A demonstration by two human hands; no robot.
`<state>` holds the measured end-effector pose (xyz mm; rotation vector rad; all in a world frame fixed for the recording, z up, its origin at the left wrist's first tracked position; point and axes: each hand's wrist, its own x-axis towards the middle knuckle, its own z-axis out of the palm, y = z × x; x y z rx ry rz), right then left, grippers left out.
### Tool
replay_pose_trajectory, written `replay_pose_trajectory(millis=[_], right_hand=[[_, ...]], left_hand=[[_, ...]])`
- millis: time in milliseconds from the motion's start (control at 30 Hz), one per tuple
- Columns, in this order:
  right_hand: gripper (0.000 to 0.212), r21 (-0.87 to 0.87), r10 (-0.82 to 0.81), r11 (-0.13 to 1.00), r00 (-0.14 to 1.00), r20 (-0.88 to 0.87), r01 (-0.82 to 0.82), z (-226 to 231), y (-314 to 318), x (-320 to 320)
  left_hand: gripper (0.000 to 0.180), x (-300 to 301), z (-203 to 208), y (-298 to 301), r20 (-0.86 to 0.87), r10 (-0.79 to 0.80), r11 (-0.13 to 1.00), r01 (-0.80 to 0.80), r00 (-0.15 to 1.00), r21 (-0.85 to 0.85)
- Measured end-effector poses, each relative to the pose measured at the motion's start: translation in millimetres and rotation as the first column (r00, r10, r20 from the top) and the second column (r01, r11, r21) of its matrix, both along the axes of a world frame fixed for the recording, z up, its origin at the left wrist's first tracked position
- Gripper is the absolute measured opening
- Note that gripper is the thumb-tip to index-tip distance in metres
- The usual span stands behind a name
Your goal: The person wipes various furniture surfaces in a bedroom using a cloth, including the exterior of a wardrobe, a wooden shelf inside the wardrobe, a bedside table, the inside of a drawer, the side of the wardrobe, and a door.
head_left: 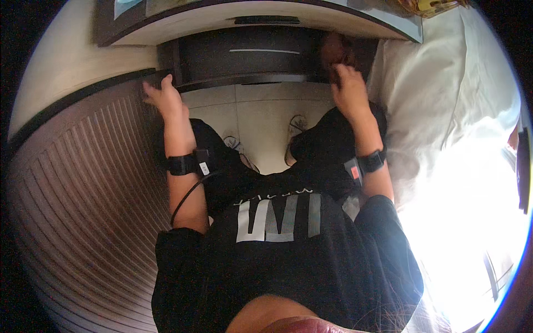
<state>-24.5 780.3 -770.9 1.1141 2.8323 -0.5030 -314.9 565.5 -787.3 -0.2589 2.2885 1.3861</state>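
Note:
My left hand (165, 101) is raised beside the left end of the dark drawer unit (252, 53), close to the ribbed brown panel (94, 166). Its fingers are spread and nothing is in them. My right hand (351, 91) reaches toward the right end of the drawer unit, its fingers stretched out, apart and slightly blurred. Just beyond those fingertips shows a dim reddish-brown patch (336, 50); I cannot tell whether it is an object or a reflection. A thin pale strip runs across the drawer front.
A pale-edged top (266, 15) overhangs the drawers. White cloth (427, 83) drapes along the right, with strong glare below it. Under me lies a tiled floor (258, 127), where my feet stand apart. A black cable (189, 194) hangs from my left wrist strap.

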Motion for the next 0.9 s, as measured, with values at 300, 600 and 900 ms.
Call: replay_pose_trajectory(millis=[300,600,900], right_hand=[[0.027,-0.213,0.374,0.895,0.92,-0.121,-0.392,-28.6,-137.4,-177.8],[0.036,-0.299,0.46,0.812,0.866,-0.198,-0.5,-30.8,-122.9,-215.8],[0.041,-0.16,0.215,0.97,0.949,0.232,-0.18,35.8,31.4,-72.1]], left_hand=[[0.059,-17.6,3.3,-26.2,-0.016,-0.339,0.907,0.323,0.94,-0.269],[0.052,-21.8,3.1,-30.4,0.098,-0.317,0.946,0.307,0.943,0.106],[0.049,2.7,21.2,1.7,0.031,-0.961,0.211,0.804,0.273,-0.556]])
